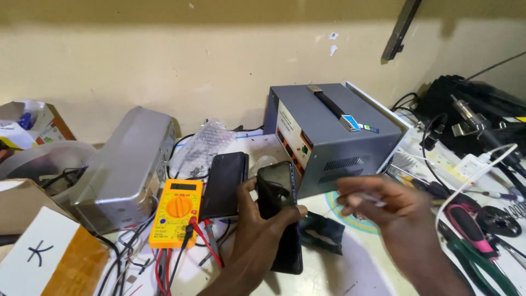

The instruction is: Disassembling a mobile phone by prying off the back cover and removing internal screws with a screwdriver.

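My left hand (256, 230) grips a black smartphone (278, 189) upright by its lower part, dark screen facing me. A second dark phone (223, 185) lies flat just left of it, beside a yellow multimeter (175, 212) with red and black leads. My right hand (392, 211) hovers blurred to the right of the held phone, fingers pinched around something thin and pale that I cannot make out. A small black pouch (323, 232) lies on the white bench between my hands.
A grey box-shaped power unit (329, 137) with a top handle stands behind the phones. A silver metal casing (125, 164) sits at left near cardboard boxes (52, 255). Pliers (476, 257), cables and a black tool station (482, 109) crowd the right side.
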